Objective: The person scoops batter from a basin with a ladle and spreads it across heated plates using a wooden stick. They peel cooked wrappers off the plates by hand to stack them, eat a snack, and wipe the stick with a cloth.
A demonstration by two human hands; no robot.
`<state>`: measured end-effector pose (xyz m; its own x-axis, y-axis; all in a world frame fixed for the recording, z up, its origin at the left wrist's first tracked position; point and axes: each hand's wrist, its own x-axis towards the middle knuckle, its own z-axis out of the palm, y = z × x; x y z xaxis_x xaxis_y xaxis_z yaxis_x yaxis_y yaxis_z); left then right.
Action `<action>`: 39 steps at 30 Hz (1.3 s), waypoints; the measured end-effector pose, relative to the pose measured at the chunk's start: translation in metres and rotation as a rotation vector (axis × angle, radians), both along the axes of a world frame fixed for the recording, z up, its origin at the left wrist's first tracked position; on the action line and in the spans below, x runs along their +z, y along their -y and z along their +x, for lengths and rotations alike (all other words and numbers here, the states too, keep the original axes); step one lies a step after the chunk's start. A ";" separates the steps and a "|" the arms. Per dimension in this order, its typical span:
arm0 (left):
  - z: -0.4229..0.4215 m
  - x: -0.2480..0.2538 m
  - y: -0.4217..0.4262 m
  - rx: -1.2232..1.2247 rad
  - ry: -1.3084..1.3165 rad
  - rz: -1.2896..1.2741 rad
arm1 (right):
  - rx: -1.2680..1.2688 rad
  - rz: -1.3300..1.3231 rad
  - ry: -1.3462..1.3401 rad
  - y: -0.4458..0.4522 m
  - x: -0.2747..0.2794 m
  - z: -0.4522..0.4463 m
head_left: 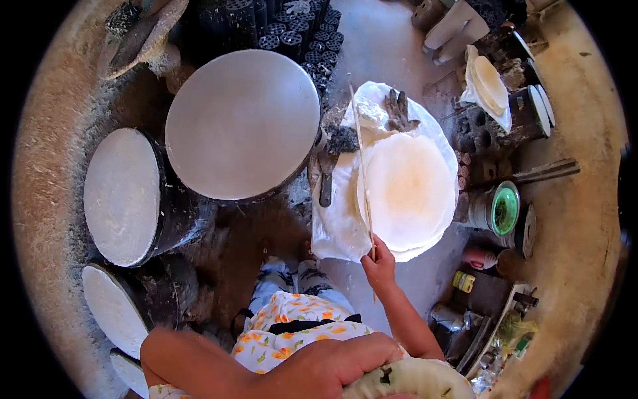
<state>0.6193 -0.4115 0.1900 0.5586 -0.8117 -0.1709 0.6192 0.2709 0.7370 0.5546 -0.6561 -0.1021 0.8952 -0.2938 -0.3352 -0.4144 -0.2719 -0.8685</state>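
Note:
My right hand [379, 266] is closed around the lower part of a long thin stick [362, 159]. The stick runs upward along the left edge of a stack of round, thin white sheets [409, 189], which lies on white cloth [335, 229]. My left arm is bent across my body, and my left hand [365, 352] is at the bottom, beside a pale, rounded item [412, 380]; its fingers are hidden. A dark, stained glove [399, 112] rests at the cloth's top. A dark-handled tool [325, 189] lies at its left edge.
A large round flat plate [242, 126] tops a drum left of the cloth. More pale-topped drums [123, 197] stand further left. Black perforated cylinders [291, 38] are stacked at the top. On the right are a green-lined container [506, 209] and a yellow-labelled container [463, 281].

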 end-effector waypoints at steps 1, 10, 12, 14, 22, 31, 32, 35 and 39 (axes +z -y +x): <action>0.003 -0.001 -0.002 -0.001 0.011 0.001 | -0.001 -0.002 -0.011 -0.002 0.000 -0.001; 0.024 -0.027 -0.018 -0.023 -0.194 0.146 | -0.166 0.213 -0.041 -0.024 0.019 0.004; 0.031 -0.046 -0.017 0.070 -0.371 0.141 | -0.187 0.317 -0.045 -0.023 0.031 0.005; 0.036 -0.072 -0.009 0.194 -0.475 0.046 | -0.072 0.118 0.105 -0.021 0.032 0.002; 0.065 -0.216 0.028 0.399 -0.629 -0.019 | -0.255 0.141 -0.087 0.001 0.022 -0.035; 0.115 -0.344 0.088 0.575 -0.680 -0.013 | -0.352 0.133 -0.083 0.045 0.001 -0.070; 0.121 -0.351 0.096 0.570 -0.674 -0.009 | -0.369 0.134 -0.071 0.048 -0.001 -0.073; 0.137 -0.360 0.121 0.715 -0.655 0.069 | -0.396 0.171 -0.069 0.058 0.001 -0.084; 0.154 -0.372 0.143 0.867 -0.676 0.038 | -0.460 0.210 -0.086 0.069 -0.004 -0.100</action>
<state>0.7736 -0.5549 -0.1823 0.7186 -0.1764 -0.6727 0.5083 0.7934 0.3348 0.4551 -0.7249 -0.1064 0.6557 -0.5692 -0.4961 -0.5228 0.1318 -0.8422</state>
